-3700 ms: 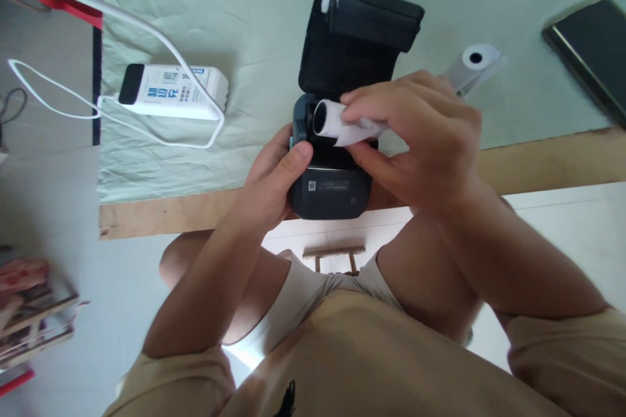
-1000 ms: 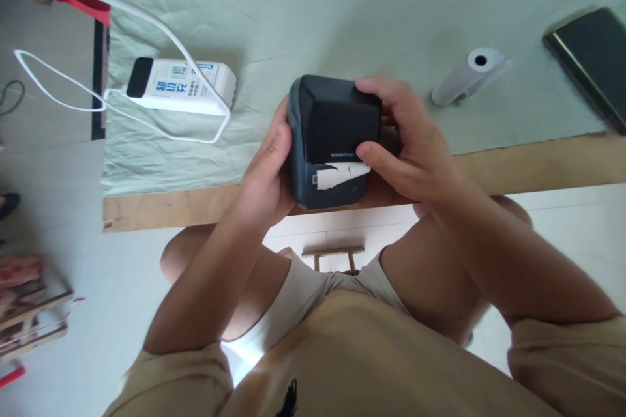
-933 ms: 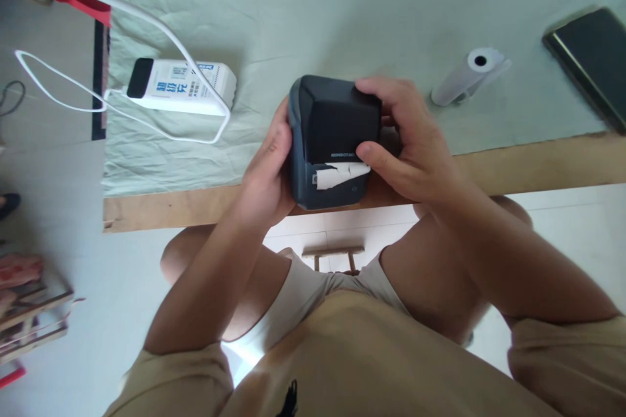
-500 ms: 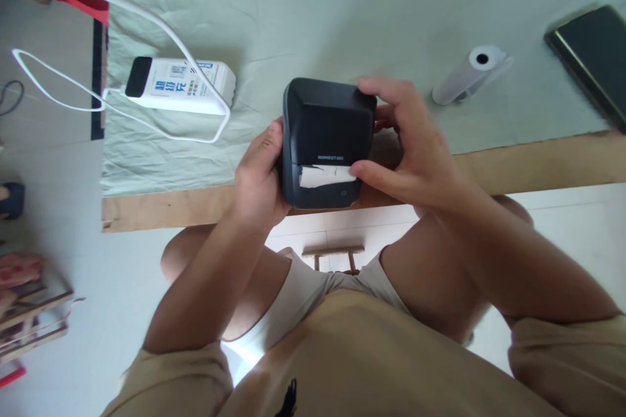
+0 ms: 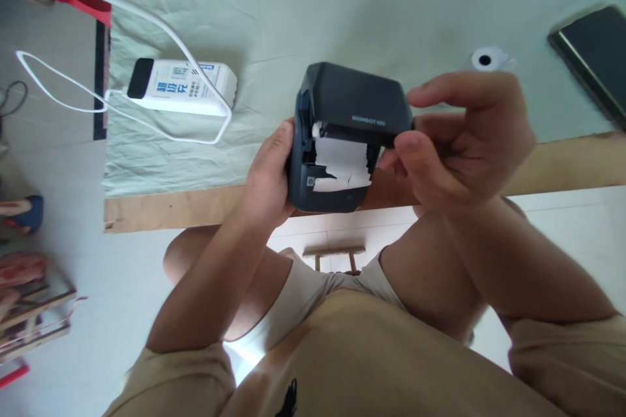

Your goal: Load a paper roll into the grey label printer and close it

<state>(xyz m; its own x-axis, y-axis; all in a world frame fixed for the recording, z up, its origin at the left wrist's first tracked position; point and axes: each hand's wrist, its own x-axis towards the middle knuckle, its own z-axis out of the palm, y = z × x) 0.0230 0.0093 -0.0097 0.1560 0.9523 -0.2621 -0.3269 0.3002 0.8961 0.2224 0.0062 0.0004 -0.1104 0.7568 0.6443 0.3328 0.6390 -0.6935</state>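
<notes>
A small dark printer [image 5: 327,192] sits at the table's near edge. Its lid [image 5: 359,101] is lifted partway, and a white paper roll [image 5: 341,156] with a torn, ragged end shows inside. My left hand [image 5: 268,172] grips the printer's left side. My right hand [image 5: 464,137] pinches the lid's right front corner between thumb and forefinger.
A white power bank [image 5: 180,88] with a looping white cable [image 5: 63,81] lies to the left on the pale green cloth [image 5: 274,6]. A second paper roll [image 5: 485,59] stands behind my right hand. A dark flat device [image 5: 591,55] lies at the far right. The wooden table edge [image 5: 161,212] runs below.
The roll was put into the printer and the lid was closed over it. In the last half second my right hand has raised the lid again, uncovering the roll.
</notes>
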